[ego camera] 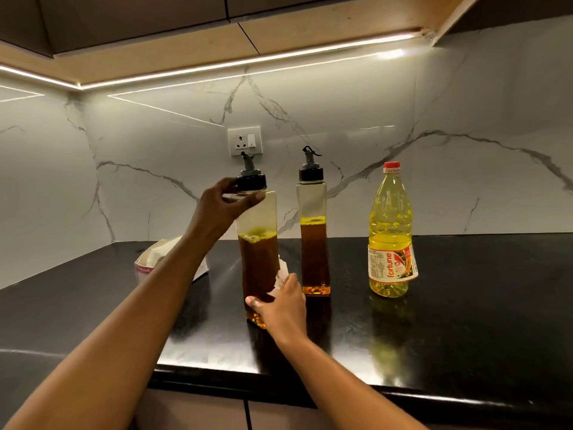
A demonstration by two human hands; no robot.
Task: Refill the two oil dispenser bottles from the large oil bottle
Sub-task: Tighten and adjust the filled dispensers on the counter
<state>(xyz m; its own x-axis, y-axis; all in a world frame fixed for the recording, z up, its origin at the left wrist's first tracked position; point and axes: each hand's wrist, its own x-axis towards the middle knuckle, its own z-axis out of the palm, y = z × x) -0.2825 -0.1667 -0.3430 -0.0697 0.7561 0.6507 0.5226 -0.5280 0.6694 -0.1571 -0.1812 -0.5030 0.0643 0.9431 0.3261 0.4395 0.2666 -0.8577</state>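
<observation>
We are gripping the nearer dispenser bottle (pixel 259 259) with our left hand (pixel 228 201), fingers curling round its neck just under the black cap. Its long axis is running near upright, spout pointing up. Our right hand (pixel 280 307) is wrapping round its lower part, pressing a white cloth (pixel 282 273) against the side. The second dispenser bottle (pixel 313 237) and the large oil bottle (pixel 390 231) are standing upright on the black counter (pixel 449 321), to its right.
</observation>
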